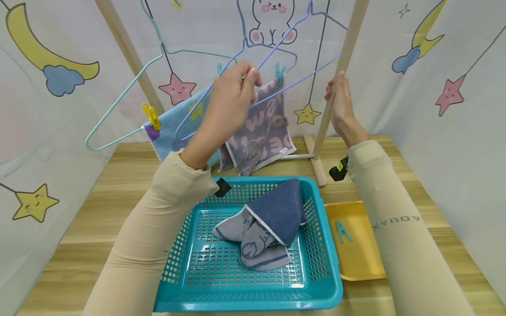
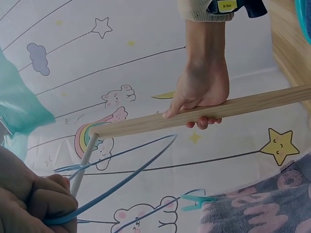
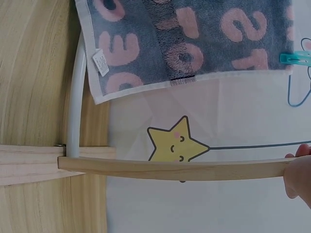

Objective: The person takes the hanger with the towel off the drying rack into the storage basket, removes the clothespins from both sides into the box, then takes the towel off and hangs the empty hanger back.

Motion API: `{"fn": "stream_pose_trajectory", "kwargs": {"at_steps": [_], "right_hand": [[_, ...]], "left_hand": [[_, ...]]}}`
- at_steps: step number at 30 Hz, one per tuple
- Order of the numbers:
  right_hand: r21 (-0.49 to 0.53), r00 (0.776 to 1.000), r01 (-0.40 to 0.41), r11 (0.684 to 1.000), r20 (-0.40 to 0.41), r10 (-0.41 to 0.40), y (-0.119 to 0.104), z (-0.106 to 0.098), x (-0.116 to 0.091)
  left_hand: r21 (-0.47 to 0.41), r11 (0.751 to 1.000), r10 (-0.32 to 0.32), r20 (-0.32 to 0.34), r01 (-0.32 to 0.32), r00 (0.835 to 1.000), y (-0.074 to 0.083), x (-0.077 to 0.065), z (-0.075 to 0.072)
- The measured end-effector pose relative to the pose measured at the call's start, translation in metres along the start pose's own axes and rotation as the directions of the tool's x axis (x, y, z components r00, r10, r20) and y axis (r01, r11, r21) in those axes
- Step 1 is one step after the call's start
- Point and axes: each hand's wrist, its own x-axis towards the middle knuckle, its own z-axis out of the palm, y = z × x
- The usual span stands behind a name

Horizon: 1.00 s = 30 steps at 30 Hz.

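My left hand [image 1: 231,103] grips one side of a periwinkle-blue clothes hanger [image 1: 294,90], whose hook is near the top of the head view. My right hand [image 1: 341,105] holds the right wooden post [image 1: 349,44] of a drying rack, with fingers around it. Behind the left hand, a grey and pink lettered towel [image 1: 265,131] hangs from another blue hanger [image 1: 197,103], with a teal clothespin [image 1: 280,72] at its corner. Farther left, a light-blue towel [image 1: 170,131] hangs on a mint-green hanger [image 1: 114,105] with a yellow clothespin [image 1: 151,116]. The left fingers partly hide the held hanger.
Below my arms is a teal plastic basket [image 1: 247,305] with a crumpled blue-grey towel [image 1: 272,219] in it. Right of it, a yellow tray [image 1: 359,263] holds a teal clothespin [image 1: 343,231]. The rack's wooden foot [image 1: 318,171] stands behind the basket. A patterned curtain encloses the table.
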Motion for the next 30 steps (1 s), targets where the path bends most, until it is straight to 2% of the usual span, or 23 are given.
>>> {"fn": "stream_pose_trajectory", "kwargs": {"at_steps": [6,13,21,30], "right_hand": [[0.012,1.000,0.005,1.000,0.004,-0.005,0.002,0.000,0.000],[0.027,1.000,0.027,0.999,0.003,-0.027,0.002,0.000,0.001],[0.012,1.000,0.028,1.000,-0.005,-0.028,0.002,0.000,0.000],[0.032,1.000,0.022,0.999,-0.009,-0.021,0.003,0.000,0.000]], "left_hand": [[0.026,1.000,0.010,0.001,-0.010,1.000,-0.003,0.002,0.009],[0.057,0.998,0.005,0.058,-0.008,0.998,-0.007,0.000,0.020],[0.096,0.995,0.009,0.075,-0.016,0.997,-0.011,-0.003,0.028],[0.042,0.999,0.015,0.062,-0.017,0.998,-0.017,-0.008,0.030]]}}
